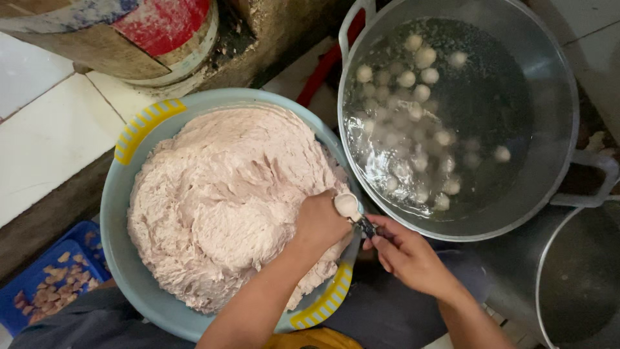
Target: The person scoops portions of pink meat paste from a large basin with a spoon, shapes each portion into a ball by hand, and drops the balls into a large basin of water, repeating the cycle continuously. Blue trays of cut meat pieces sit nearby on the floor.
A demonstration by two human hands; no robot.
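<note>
A pale blue basin [116,194] with yellow grip strips holds a big mound of pinkish meat paste [226,194]. My left hand [320,223] is clenched at the basin's right rim, squeezing paste so that a smooth round ball [347,205] bulges from the top of the fist. My right hand [403,249] holds a small dark-handled spoon [365,226] right under that ball. Just beyond stands a large metal pot [549,84] of water with several pale balls [413,84] floating in it.
A blue tray [32,271] of small brown pieces lies at the lower left. A red and white cylinder [161,32] stands on white tiles at the top left. A second metal pot [575,278] sits at the lower right. My dark-clothed lap is below the basin.
</note>
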